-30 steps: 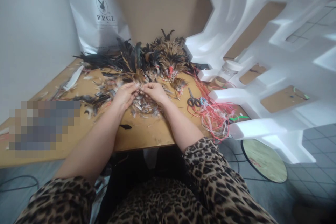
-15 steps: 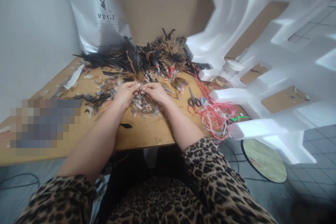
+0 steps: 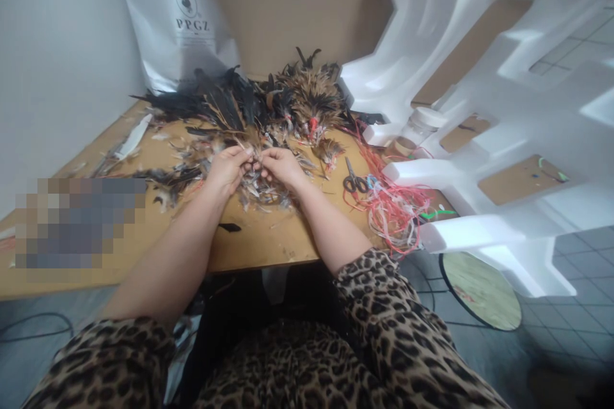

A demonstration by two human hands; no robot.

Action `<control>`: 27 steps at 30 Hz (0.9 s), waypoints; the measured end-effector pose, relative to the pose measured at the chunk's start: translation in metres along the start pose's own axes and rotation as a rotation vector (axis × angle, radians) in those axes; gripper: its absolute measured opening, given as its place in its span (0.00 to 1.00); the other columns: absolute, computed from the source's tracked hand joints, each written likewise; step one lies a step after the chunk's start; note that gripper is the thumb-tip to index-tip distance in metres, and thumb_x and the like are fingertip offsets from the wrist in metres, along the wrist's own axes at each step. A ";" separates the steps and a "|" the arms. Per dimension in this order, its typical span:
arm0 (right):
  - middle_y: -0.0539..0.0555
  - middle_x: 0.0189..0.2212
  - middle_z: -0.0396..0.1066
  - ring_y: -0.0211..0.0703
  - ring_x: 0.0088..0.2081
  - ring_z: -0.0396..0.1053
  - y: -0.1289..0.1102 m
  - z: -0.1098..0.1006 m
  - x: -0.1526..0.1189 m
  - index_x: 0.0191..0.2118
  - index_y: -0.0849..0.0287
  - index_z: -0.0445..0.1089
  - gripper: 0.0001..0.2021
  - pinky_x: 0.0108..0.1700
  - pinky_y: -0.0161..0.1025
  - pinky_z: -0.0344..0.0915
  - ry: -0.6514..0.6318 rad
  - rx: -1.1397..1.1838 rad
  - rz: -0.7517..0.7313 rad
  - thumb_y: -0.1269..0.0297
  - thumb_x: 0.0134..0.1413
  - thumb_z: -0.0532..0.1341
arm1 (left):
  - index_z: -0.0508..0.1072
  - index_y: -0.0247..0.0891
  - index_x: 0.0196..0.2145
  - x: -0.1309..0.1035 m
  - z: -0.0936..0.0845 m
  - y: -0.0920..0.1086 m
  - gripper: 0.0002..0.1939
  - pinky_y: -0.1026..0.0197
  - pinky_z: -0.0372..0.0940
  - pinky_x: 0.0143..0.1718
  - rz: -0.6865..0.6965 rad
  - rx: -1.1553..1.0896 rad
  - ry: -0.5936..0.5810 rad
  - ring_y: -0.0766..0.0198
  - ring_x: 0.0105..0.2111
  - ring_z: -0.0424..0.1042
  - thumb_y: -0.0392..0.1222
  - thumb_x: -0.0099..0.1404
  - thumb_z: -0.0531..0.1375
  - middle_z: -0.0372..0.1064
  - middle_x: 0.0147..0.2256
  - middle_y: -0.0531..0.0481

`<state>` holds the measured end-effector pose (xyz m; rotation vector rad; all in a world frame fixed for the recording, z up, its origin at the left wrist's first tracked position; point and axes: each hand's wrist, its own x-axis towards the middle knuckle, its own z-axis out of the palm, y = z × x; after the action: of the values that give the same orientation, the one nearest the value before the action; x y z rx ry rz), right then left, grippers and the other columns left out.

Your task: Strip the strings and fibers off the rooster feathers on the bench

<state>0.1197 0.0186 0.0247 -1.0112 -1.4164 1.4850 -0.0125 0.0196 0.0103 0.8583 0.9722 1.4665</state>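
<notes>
My left hand (image 3: 230, 169) and my right hand (image 3: 282, 168) meet over the middle of the table, thumbs and fingers pinched close together. Between the fingertips are the quill ends of some feathers (image 3: 233, 101), whose long dark blades seem to fan out beyond my hands and overlap the pile behind. Exactly how many feathers I hold is hidden by my fingers. Beneath my hands lies a heap of small loose grey and brown feathers (image 3: 261, 195). Behind to the right sits a brown feather bundle (image 3: 314, 92) with a red binding at its base.
Scissors (image 3: 355, 179) lie right of my hands, beside tangled pink and white plastic strings (image 3: 396, 211). White foam packing (image 3: 460, 233) stands along the right edge, near a clear jar (image 3: 425, 124). A silver bag (image 3: 192, 57) stands at the back left. A blurred-out patch covers something (image 3: 79, 223) at left.
The long dark feathers beyond my fingertips have swung from nearly upright toward the left and spread out. My hands stay in almost the same place, still pinched together.
</notes>
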 end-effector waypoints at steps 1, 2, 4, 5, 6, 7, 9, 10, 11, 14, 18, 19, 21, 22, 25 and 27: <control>0.45 0.17 0.67 0.25 0.14 0.57 0.000 0.000 0.000 0.27 0.64 0.66 0.06 0.15 0.24 0.55 -0.004 0.011 0.002 0.70 0.54 0.57 | 0.68 0.31 0.19 0.000 0.000 0.000 0.09 0.72 0.58 0.19 0.000 -0.001 -0.001 0.74 0.17 0.64 0.36 0.48 0.66 0.65 0.18 0.52; 0.44 0.17 0.67 0.25 0.14 0.57 -0.001 0.000 0.000 0.27 0.64 0.67 0.06 0.15 0.24 0.55 -0.007 0.017 0.005 0.70 0.53 0.57 | 0.68 0.31 0.20 0.000 0.000 0.000 0.09 0.72 0.58 0.19 0.000 0.002 0.000 0.74 0.17 0.64 0.36 0.48 0.66 0.65 0.18 0.52; 0.44 0.17 0.67 0.24 0.14 0.57 -0.001 -0.001 0.000 0.28 0.64 0.67 0.06 0.16 0.23 0.55 -0.012 0.019 0.008 0.70 0.53 0.58 | 0.68 0.31 0.20 -0.001 0.001 0.001 0.09 0.72 0.58 0.20 -0.001 0.015 0.006 0.74 0.17 0.64 0.36 0.48 0.66 0.65 0.18 0.51; 0.44 0.18 0.67 0.24 0.14 0.57 0.000 -0.001 0.000 0.28 0.64 0.67 0.05 0.16 0.23 0.55 -0.014 0.018 0.008 0.70 0.53 0.58 | 0.68 0.31 0.19 -0.001 0.001 0.001 0.09 0.72 0.58 0.19 -0.002 0.022 0.010 0.74 0.17 0.64 0.35 0.48 0.66 0.65 0.18 0.51; 0.45 0.18 0.68 0.23 0.15 0.57 0.000 -0.002 0.001 0.28 0.65 0.68 0.05 0.16 0.23 0.56 -0.015 0.017 0.006 0.70 0.53 0.58 | 0.68 0.31 0.19 -0.001 0.001 0.002 0.09 0.72 0.57 0.19 -0.004 0.028 0.012 0.74 0.17 0.65 0.35 0.48 0.66 0.65 0.18 0.51; 0.45 0.18 0.68 0.23 0.15 0.58 0.000 -0.002 0.001 0.28 0.65 0.68 0.05 0.16 0.23 0.56 -0.015 0.016 0.002 0.69 0.52 0.59 | 0.69 0.31 0.19 -0.002 0.002 0.002 0.09 0.72 0.57 0.19 -0.006 0.033 0.012 0.74 0.17 0.65 0.35 0.48 0.66 0.65 0.18 0.51; 0.44 0.18 0.67 0.23 0.15 0.58 0.001 -0.003 0.001 0.27 0.64 0.68 0.06 0.16 0.22 0.55 -0.013 0.006 -0.005 0.68 0.52 0.59 | 0.69 0.31 0.19 -0.002 0.002 0.003 0.08 0.72 0.57 0.19 -0.010 0.037 0.009 0.74 0.17 0.65 0.34 0.48 0.65 0.65 0.18 0.51; 0.44 0.17 0.67 0.23 0.14 0.57 0.002 -0.003 0.002 0.27 0.64 0.67 0.06 0.16 0.23 0.55 -0.010 -0.003 -0.006 0.68 0.52 0.59 | 0.69 0.31 0.19 -0.001 0.002 0.002 0.08 0.72 0.57 0.19 -0.011 0.039 0.004 0.74 0.17 0.64 0.34 0.48 0.65 0.66 0.18 0.51; 0.44 0.16 0.66 0.24 0.14 0.57 0.003 -0.003 0.002 0.27 0.64 0.67 0.06 0.15 0.23 0.54 -0.005 -0.014 -0.008 0.68 0.52 0.59 | 0.69 0.31 0.19 -0.001 0.002 0.002 0.07 0.72 0.57 0.19 -0.009 0.042 -0.003 0.74 0.17 0.64 0.34 0.47 0.65 0.66 0.18 0.51; 0.44 0.15 0.65 0.24 0.13 0.56 0.005 -0.004 0.003 0.26 0.64 0.67 0.06 0.14 0.23 0.53 0.013 -0.059 -0.012 0.68 0.52 0.59 | 0.70 0.31 0.19 0.001 0.000 0.000 0.05 0.72 0.56 0.18 0.001 0.070 -0.006 0.75 0.16 0.62 0.33 0.46 0.65 0.65 0.17 0.52; 0.43 0.15 0.65 0.24 0.13 0.56 0.007 -0.004 0.004 0.27 0.63 0.67 0.06 0.14 0.23 0.54 0.029 -0.096 -0.019 0.68 0.52 0.59 | 0.70 0.32 0.19 0.002 0.000 -0.002 0.06 0.72 0.54 0.17 0.023 0.099 0.019 0.75 0.15 0.61 0.33 0.46 0.65 0.65 0.16 0.53; 0.43 0.15 0.65 0.24 0.13 0.57 0.007 -0.004 0.004 0.27 0.63 0.67 0.06 0.15 0.23 0.55 0.026 -0.090 -0.021 0.69 0.52 0.59 | 0.70 0.32 0.19 0.002 0.000 -0.002 0.06 0.72 0.55 0.18 0.026 0.097 0.023 0.75 0.16 0.61 0.33 0.45 0.65 0.65 0.16 0.53; 0.43 0.16 0.66 0.24 0.13 0.57 0.007 -0.003 0.004 0.27 0.63 0.66 0.06 0.15 0.23 0.56 0.017 -0.069 -0.020 0.70 0.52 0.58 | 0.69 0.32 0.19 0.001 0.001 -0.001 0.07 0.71 0.56 0.19 0.026 0.086 0.033 0.75 0.16 0.62 0.33 0.46 0.65 0.65 0.17 0.52; 0.43 0.16 0.66 0.24 0.14 0.58 0.007 -0.002 0.005 0.27 0.63 0.66 0.05 0.15 0.23 0.56 0.016 -0.054 -0.015 0.70 0.52 0.58 | 0.69 0.32 0.19 0.000 0.002 -0.001 0.07 0.71 0.57 0.20 0.025 0.076 0.041 0.75 0.16 0.62 0.33 0.46 0.65 0.65 0.17 0.52; 0.43 0.17 0.67 0.25 0.15 0.60 0.006 -0.001 0.005 0.29 0.63 0.64 0.03 0.16 0.23 0.58 0.038 -0.004 0.001 0.73 0.51 0.58 | 0.67 0.32 0.18 0.000 0.003 0.000 0.08 0.71 0.59 0.21 0.028 0.041 0.064 0.74 0.17 0.62 0.33 0.47 0.64 0.66 0.18 0.52; 0.44 0.18 0.68 0.25 0.16 0.61 0.006 0.000 0.006 0.29 0.63 0.64 0.03 0.16 0.23 0.58 0.048 0.020 0.009 0.74 0.51 0.58 | 0.66 0.33 0.17 0.001 0.002 0.000 0.09 0.71 0.58 0.20 0.029 0.032 0.058 0.74 0.16 0.62 0.33 0.47 0.64 0.65 0.17 0.52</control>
<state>0.1177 0.0240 0.0191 -1.0350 -1.3621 1.4688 -0.0102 0.0207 0.0111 0.8606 1.0330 1.5116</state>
